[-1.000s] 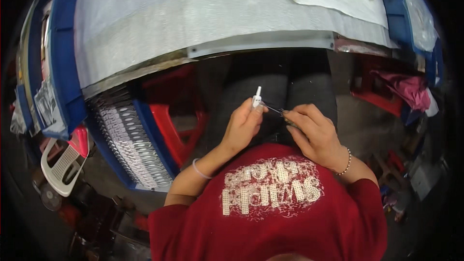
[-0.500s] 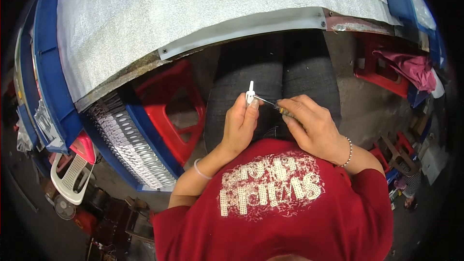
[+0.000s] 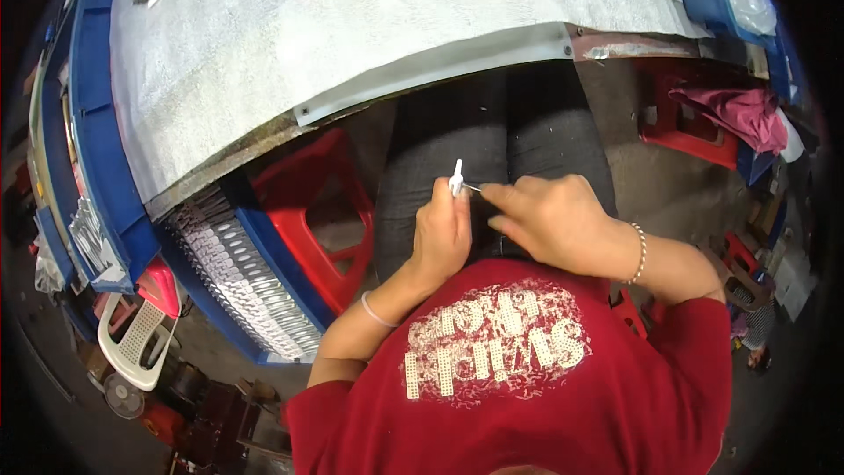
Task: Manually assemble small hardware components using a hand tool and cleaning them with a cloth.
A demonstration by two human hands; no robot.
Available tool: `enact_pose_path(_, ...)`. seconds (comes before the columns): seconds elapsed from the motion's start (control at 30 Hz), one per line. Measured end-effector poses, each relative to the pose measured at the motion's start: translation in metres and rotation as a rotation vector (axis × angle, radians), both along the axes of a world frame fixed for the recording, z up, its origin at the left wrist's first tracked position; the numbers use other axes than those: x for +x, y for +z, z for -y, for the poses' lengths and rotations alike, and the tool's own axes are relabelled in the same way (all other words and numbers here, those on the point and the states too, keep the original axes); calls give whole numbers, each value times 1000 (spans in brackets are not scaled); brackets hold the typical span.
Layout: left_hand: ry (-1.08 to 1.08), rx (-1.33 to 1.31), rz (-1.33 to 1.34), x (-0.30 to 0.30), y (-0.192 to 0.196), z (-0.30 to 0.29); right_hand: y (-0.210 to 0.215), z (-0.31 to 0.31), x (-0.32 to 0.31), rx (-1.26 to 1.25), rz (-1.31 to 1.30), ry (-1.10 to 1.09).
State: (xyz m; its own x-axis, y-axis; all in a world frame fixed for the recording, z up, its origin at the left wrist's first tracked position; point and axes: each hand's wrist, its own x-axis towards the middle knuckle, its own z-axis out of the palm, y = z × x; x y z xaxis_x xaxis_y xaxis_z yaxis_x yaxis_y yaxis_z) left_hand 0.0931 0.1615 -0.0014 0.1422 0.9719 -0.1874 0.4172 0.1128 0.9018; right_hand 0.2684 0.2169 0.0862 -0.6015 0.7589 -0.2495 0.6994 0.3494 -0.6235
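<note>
Two-handed: over the lap point(image 3: 444, 136), off the surface's point(image 3: 220, 70) near edge, pinching a small white nozzle-tipped piece point(image 3: 456, 179) between the left fingers point(image 3: 441, 198); grasping a slim metal shaft point(image 3: 472, 187) in the right fingers point(image 3: 512, 200), pointing toward its side; apparently being mid-work, not showing what is finished or left.

A table point(image 3: 220, 151) with a pale sheet point(image 3: 352, 26) over its top stretches across the far side, brightly lit. Red plastic stools stand low at left point(image 3: 297, 230) and right point(image 3: 690, 142), a cream perforated chair point(image 3: 132, 341) farther left, and the grey floor point(image 3: 635, 136) lies in dimmer light.
</note>
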Motion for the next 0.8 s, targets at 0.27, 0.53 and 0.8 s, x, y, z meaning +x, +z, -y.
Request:
enact_pose_path(0.27, 43, -57, 30, -2, 3, -2, -9, -4, -4, -50, 20, 103)
enact_pose_path(0.53, 79, -110, 116, -1, 1, -1, 1, -1, -12, 297, 226, 240)
enact_pose_path(0.8, 49, -37, 23, -1, -3, -10, -12, -8, -7, -29, 121, 79)
